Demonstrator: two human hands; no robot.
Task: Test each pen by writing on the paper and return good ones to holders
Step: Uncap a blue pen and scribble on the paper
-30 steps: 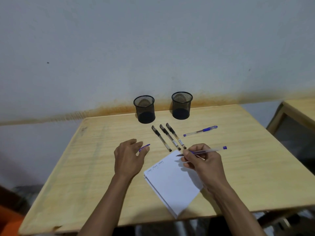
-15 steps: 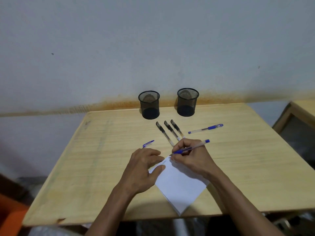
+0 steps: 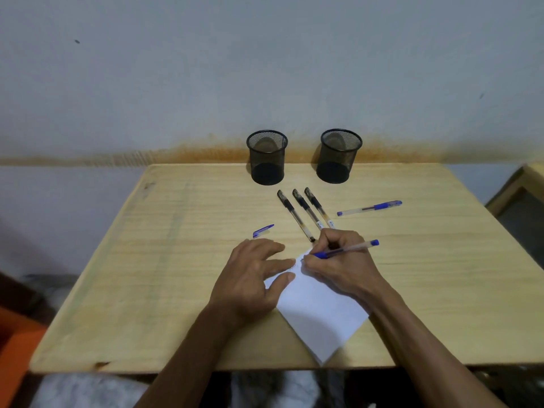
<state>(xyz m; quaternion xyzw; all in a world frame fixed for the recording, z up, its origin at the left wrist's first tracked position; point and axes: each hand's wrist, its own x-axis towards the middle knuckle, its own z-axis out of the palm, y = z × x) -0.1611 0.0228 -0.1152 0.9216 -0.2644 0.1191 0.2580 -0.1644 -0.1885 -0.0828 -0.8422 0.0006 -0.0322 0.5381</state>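
head view: clear blue-tipped pen (image 3: 344,251) pinched in right hand (image 3: 338,260), left hand (image 3: 253,278) fingers flat on white paper (image 3: 321,313)

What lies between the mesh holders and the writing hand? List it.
In the head view, three black pens lie side by side on the table between the two mesh holders and the right hand.

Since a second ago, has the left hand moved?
Yes. The left hand went from beside the pen cap toward the person's right, onto the paper, pressing it flat.
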